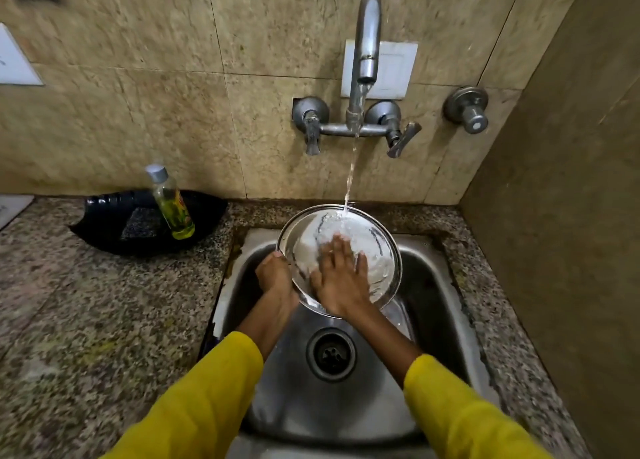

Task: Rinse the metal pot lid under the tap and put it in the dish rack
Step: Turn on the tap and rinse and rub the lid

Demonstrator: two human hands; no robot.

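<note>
A round shiny metal pot lid (375,240) is held tilted over the steel sink (433,285), its inner face towards me. Water runs from the wall tap (367,43) and lands on the lid's far rim. My left hand (275,273) grips the lid's left edge. My right hand (341,278) lies flat on the wet inner face with its fingers spread. No dish rack is in view.
A black tray (114,226) with a scrubber and a bottle of yellow-green liquid (171,204) sits on the granite counter (86,320) left of the sink. Two tap handles (401,140) and a separate valve (467,108) stick out from the tiled wall. A side wall stands close on the right.
</note>
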